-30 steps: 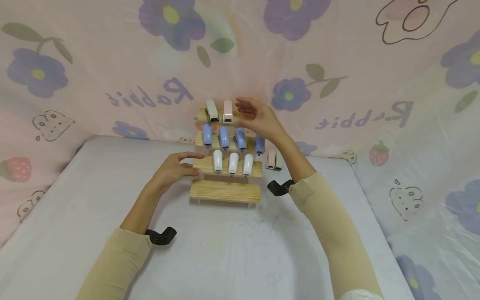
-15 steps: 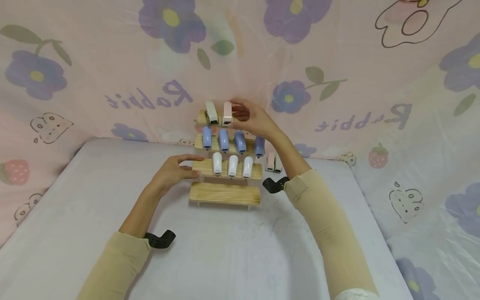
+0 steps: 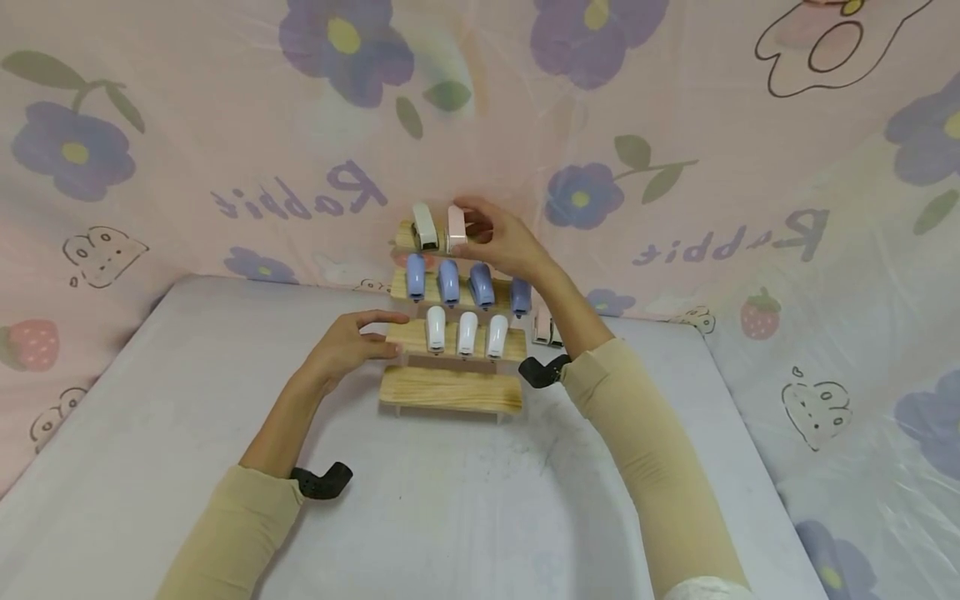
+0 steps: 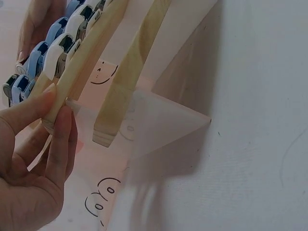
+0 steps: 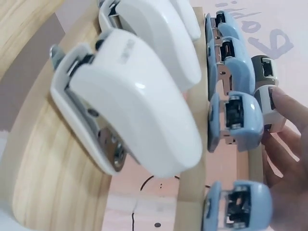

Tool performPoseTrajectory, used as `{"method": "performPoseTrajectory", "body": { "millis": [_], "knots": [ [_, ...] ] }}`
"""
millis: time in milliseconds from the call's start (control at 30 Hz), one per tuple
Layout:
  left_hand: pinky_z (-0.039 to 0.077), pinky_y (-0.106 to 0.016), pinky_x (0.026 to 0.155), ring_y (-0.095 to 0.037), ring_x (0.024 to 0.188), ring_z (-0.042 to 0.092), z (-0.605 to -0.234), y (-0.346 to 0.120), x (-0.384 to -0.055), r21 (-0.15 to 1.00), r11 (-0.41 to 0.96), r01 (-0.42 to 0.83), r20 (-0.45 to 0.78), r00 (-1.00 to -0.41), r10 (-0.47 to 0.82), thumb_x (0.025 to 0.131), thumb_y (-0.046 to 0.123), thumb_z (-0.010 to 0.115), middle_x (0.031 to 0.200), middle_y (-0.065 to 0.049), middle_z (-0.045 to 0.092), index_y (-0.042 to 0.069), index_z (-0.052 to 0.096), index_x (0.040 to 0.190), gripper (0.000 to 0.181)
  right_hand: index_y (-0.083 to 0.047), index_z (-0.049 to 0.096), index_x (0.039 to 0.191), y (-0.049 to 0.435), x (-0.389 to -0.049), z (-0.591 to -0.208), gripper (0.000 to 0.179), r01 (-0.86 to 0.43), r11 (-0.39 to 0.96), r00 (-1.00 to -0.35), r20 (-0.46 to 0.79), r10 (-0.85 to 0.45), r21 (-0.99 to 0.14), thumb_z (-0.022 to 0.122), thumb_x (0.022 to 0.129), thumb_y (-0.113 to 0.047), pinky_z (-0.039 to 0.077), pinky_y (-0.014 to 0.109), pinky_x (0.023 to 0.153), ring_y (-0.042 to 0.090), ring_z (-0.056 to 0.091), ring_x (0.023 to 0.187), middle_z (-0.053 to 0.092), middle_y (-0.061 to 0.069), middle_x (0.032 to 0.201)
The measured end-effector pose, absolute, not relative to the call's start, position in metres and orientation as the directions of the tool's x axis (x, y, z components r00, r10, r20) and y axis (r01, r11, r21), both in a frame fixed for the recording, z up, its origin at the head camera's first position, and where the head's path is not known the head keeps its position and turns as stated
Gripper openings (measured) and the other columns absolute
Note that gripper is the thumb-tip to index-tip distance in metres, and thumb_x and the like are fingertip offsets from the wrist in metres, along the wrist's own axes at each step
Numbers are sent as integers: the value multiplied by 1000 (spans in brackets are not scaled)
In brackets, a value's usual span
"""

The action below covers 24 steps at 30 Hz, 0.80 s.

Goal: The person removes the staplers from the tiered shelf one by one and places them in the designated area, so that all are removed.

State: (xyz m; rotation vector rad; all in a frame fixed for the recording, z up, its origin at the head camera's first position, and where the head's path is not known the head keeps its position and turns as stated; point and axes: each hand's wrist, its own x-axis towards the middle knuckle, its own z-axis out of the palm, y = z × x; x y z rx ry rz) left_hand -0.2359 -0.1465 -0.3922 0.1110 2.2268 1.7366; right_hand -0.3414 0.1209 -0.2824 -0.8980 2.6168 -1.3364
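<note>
In the head view, a tiered wooden display rack holds small staplers. My right hand pinches the pink stapler on the top shelf from its right side, thumb in front and fingers behind. A pale green stapler sits just left of it. My left hand grips the left end of the white staplers' shelf; in the left wrist view the thumb lies above the board and fingers below. Close in the right wrist view is a white stapler; part of the right hand shows at the edge.
Several blue staplers line the second shelf, and three white staplers the third. Another pink stapler stands on the white table right of the rack, beside one mostly hidden by my right forearm. A patterned curtain hangs behind.
My right hand has moved left from beside the pink stapler and taken hold of it. The right forearm now covers more of the staplers on the table. My left hand has stayed put.
</note>
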Motion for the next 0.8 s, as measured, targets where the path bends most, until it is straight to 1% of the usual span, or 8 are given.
{"method": "performPoseTrajectory", "body": {
  "millis": [100, 267, 400, 500, 633, 800],
  "knots": [
    [38, -52, 108, -40, 136, 42, -393, -146, -237, 959, 259, -112, -180, -950, 255, 84, 13, 81, 151, -16, 41, 15, 63, 133, 52, -13, 43, 149, 122, -340, -282, 68, -479, 454, -829, 217, -515, -751, 76, 90, -20, 46, 30, 100, 22, 56, 119, 58, 10, 134],
    [38, -52, 108, -40, 136, 42, -395, -146, -238, 963, 247, -105, -169, -951, 257, 84, 13, 81, 149, -16, 44, 15, 64, 133, 52, -14, 45, 149, 125, -339, -282, 68, -481, 437, -829, 232, -508, -760, 77, 89, -20, 47, 32, 100, 22, 58, 118, 58, 10, 135],
    [37, -53, 109, -41, 138, 38, -396, -147, -237, 960, 258, -106, -173, -951, 256, 84, 14, 81, 155, -14, 37, 15, 64, 133, 52, -16, 45, 149, 129, -336, -282, 69, -468, 411, -828, 226, -513, -782, 77, 89, -20, 46, 34, 101, 23, 57, 120, 58, 9, 136],
    [36, -53, 110, -42, 139, 37, -396, -148, -237, 959, 264, -103, -173, -951, 256, 84, 14, 81, 156, -14, 35, 15, 63, 134, 53, -16, 44, 150, 133, -335, -282, 70, -455, 389, -830, 222, -512, -801, 77, 88, -18, 45, 35, 104, 25, 55, 124, 56, 10, 138],
    [35, -54, 110, -42, 140, 37, -395, -148, -236, 957, 272, -98, -171, -951, 259, 84, 16, 81, 157, -14, 33, 16, 63, 134, 52, -13, 41, 151, 140, -334, -280, 74, -438, 365, -832, 217, -510, -821, 78, 87, -13, 42, 40, 107, 30, 52, 128, 53, 14, 141],
    [35, -55, 110, -41, 140, 36, -394, -149, -234, 957, 276, -93, -169, -949, 265, 85, 16, 80, 160, -11, 28, 17, 63, 134, 51, -4, 38, 151, 147, -325, -271, 75, -426, 354, -837, 214, -504, -832, 76, 87, -5, 41, 46, 108, 37, 51, 129, 50, 22, 142]
  ]
}}
